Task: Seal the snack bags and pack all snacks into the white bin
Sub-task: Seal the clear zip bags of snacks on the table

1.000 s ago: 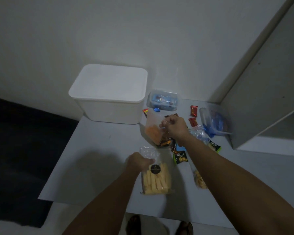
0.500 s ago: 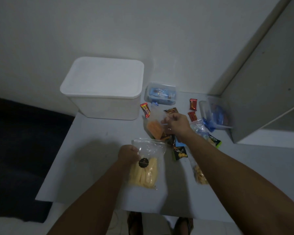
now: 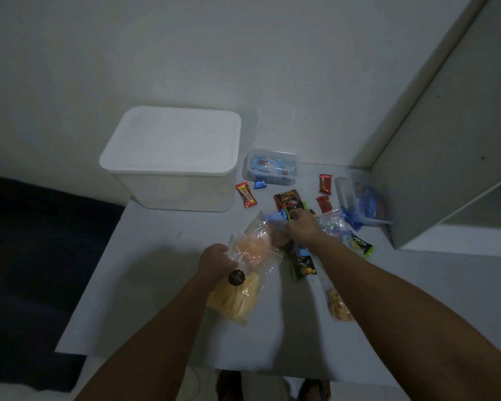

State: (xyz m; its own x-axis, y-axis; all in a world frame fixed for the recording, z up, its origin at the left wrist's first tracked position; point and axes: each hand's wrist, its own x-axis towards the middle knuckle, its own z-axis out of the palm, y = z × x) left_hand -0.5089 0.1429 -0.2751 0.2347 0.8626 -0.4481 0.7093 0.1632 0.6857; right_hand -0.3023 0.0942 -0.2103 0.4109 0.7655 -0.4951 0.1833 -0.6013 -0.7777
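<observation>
White table (image 3: 162,285) carries white bin (image 3: 174,169); scattered snack packets (image 3: 302,266).

- I see a plain white bin (image 3: 171,157) with a white lid; I take it as my landmark.
- Just right of the bin lies a red and orange candy bar (image 3: 246,194).
- Further right of the bin, a clear box (image 3: 269,169) shows blue wrappers inside.
- Well right of the bin I see two red packets (image 3: 325,183).
- In front of the bin, a clear bag (image 3: 250,247) holds orange snacks.
- Nearer me from the bin, a clear bag of pale yellow sticks (image 3: 233,299) bears a round black label.
- A black packet (image 3: 303,266) with green edges lies right of that.
- The table (image 3: 145,285) under the bin is grey-white.
</observation>
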